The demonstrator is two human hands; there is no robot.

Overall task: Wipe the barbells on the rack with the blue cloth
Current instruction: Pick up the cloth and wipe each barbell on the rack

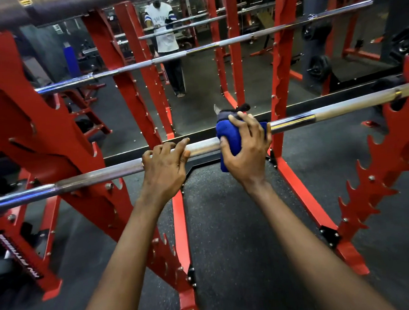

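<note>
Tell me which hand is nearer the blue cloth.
Right. The right hand holds the blue cloth against the barbell; the left hand grips the bare bar beside it, apart.

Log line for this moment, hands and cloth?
left hand: grips barbell | right hand: holds blue cloth around barbell

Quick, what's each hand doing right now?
Left hand: fingers curled over the barbell, gripping it.
Right hand: grips the blue cloth, wrapped around the same barbell.
</note>
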